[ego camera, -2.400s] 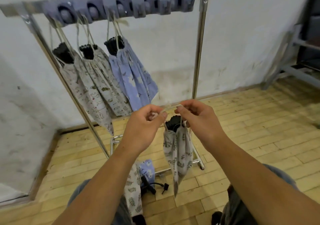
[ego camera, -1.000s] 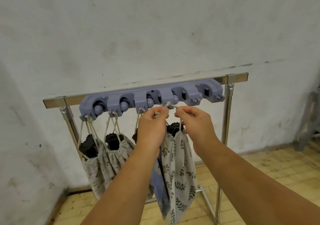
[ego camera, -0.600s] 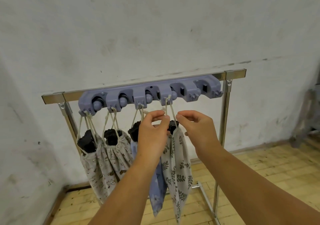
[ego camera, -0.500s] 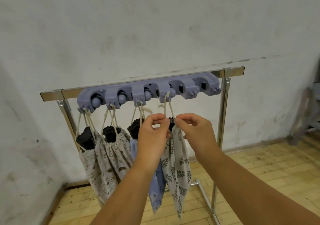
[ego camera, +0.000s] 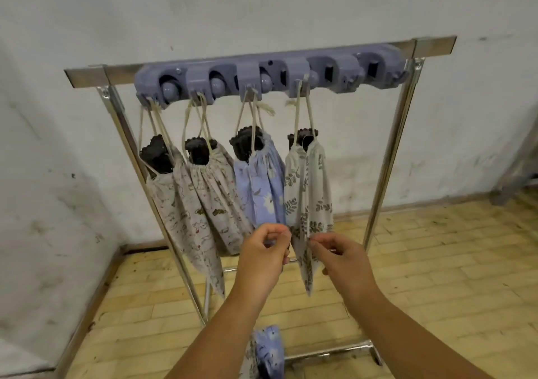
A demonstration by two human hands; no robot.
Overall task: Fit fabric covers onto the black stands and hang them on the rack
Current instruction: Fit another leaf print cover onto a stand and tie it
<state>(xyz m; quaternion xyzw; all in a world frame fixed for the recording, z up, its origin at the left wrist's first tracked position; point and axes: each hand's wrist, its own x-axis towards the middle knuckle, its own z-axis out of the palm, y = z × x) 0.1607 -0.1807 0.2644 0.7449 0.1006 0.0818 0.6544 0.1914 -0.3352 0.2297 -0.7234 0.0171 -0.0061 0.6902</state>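
The thumb and forefinger of the left hand (ego camera: 262,262) are drawn together at the left edge of the leaf-print cover (ego camera: 308,192), and the curled fingertips (ego camera: 316,243) of the right hand (ego camera: 343,262) are set against its right edge. Whether fabric is actually pinched by either hand cannot be told.

Half a second ago both hands were held high at the cord (ego camera: 297,110), just under the hook strip (ego camera: 294,70). They are now found lowered to the bottom third of the cover, and the cord is left looped over the fourth hook with the cover hanging free from it.

The cover's tapered tip is seen between and below the two hands, while its gathered mouth lies well above them. A black stand (ego camera: 302,139) is held in that mouth, its scalloped top protruding.

Three more covers are hung to the left on the rack (ego camera: 387,157): a blue cover (ego camera: 262,183) just beside it and two beige printed covers (ego camera: 215,198) (ego camera: 180,212), each with a black top showing. A further blue-print cover (ego camera: 269,349) is seen lying low between the forearms.
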